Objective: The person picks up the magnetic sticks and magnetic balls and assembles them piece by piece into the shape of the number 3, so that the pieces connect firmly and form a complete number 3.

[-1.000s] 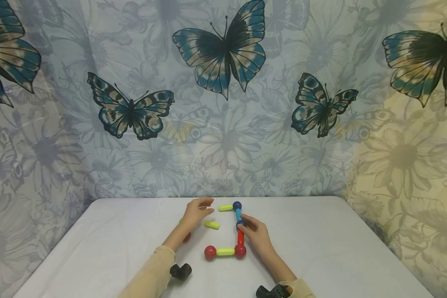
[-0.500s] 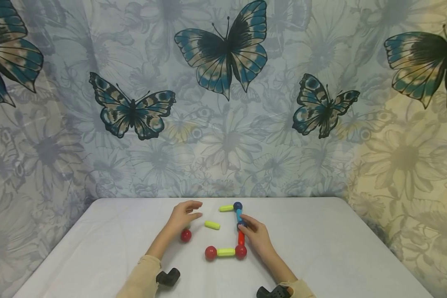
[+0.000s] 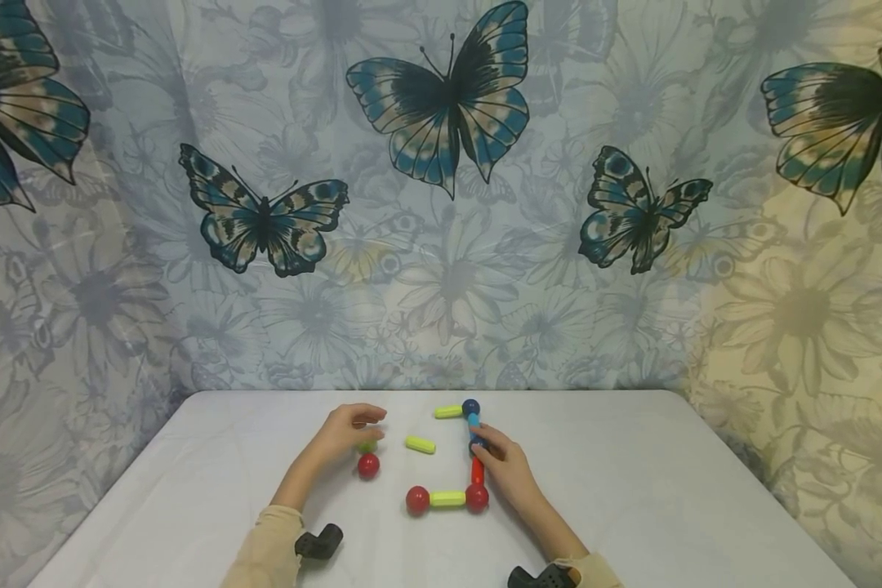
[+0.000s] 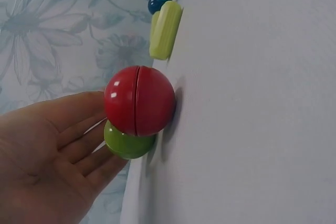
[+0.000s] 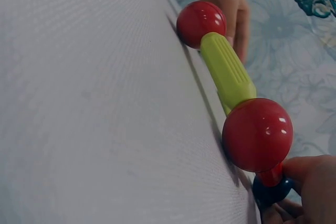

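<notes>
My left hand [image 3: 341, 431] hovers at a green ball [image 3: 367, 447], its fingers loosely extended and nothing gripped. A loose red ball [image 3: 368, 466] lies just in front of the green one; in the left wrist view it covers part of it. With thumb and fingers, my right hand [image 3: 510, 467] pinches a dark blue ball [image 5: 273, 191] midway along a joined chain. A light blue stick [image 3: 474, 420] leads from there to another dark blue ball [image 3: 470, 407] at the back. Toward me, a red stick [image 3: 478, 470] runs to a red ball [image 3: 477, 497].
From that corner a yellow-green stick [image 3: 447, 498] reaches another red ball [image 3: 417, 501]. One more yellow-green stick [image 3: 448, 412] joins the rear blue ball. A loose yellow-green stick [image 3: 420, 445] lies between the hands on the white table [image 3: 676, 490]. Patterned fabric [image 3: 448, 327] hangs behind.
My left hand has moved left and slightly toward me, away from the loose stick, to the green ball. The right hand stays on the dark blue ball.
</notes>
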### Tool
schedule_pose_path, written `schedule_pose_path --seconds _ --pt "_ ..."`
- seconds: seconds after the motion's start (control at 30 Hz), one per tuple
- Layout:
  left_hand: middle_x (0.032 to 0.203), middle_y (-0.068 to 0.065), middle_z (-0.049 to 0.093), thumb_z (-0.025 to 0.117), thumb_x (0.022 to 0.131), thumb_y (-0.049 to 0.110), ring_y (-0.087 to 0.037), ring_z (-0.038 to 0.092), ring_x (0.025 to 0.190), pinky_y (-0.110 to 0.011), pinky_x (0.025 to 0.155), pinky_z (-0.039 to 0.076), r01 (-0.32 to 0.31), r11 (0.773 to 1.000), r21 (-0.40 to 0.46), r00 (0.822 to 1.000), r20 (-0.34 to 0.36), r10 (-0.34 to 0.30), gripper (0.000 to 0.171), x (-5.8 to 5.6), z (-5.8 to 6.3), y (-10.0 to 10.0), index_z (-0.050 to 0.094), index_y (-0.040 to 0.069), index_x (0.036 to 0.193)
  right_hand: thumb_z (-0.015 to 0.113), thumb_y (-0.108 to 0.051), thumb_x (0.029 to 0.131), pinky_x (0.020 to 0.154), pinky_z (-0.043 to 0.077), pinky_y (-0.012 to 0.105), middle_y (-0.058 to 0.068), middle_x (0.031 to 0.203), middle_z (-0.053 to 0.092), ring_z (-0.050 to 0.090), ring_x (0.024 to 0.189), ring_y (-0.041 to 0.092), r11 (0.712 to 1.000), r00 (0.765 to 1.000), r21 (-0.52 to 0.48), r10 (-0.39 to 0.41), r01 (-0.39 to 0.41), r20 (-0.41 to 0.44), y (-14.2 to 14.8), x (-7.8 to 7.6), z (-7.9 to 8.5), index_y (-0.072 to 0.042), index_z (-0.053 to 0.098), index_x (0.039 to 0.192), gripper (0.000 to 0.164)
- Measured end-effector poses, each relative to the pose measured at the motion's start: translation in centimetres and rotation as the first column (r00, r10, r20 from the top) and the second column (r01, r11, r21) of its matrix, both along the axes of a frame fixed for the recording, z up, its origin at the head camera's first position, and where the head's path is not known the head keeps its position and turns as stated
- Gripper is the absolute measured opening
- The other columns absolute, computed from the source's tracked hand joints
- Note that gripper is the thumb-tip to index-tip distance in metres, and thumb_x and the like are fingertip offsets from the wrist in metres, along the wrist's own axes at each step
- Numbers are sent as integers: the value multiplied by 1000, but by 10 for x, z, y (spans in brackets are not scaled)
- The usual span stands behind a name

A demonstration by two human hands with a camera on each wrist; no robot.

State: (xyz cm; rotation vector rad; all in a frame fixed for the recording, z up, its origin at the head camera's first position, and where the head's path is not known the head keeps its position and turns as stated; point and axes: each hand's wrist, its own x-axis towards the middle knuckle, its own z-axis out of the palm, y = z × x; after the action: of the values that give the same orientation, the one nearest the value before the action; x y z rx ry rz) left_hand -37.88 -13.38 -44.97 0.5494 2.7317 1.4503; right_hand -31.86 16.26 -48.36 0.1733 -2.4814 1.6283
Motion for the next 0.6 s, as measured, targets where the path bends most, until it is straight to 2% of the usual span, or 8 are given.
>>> schedule_pose_path --seconds 0.33,0.43,0.6 --pt "122 -17 68 75 83 14 -36 62 118 -48 102 49 71 997 -43 995 69 -67 40 -1 0 -16 65 1 120 61 -14 96 111 38 43 17 145 52 42 139 36 1000 1000 -5 -13 13 -2 -1 0 -1 -8 62 130 35" --pt "121 -19 68 75 84 15 -37 62 117 -50 102 48 117 992 -53 992 55 -114 41 -1 1 -20 65 -1 120 61 -14 95 112 37 43 17 144 52 42 139 36 1000 1000 -2 -18 18 -2 -1 1 -1 -9 62 130 35" --pt "121 -17 69 76 84 19 -35 63 117 -50 102 47 147 986 -81 989 38 -144 42 -2 1 -26 66 0 120 61 -15 95 112 37 44 16 144 53 42 139 36 1000 1000 -1 -20 20 -2 -2 1 0 -10 62 130 35"
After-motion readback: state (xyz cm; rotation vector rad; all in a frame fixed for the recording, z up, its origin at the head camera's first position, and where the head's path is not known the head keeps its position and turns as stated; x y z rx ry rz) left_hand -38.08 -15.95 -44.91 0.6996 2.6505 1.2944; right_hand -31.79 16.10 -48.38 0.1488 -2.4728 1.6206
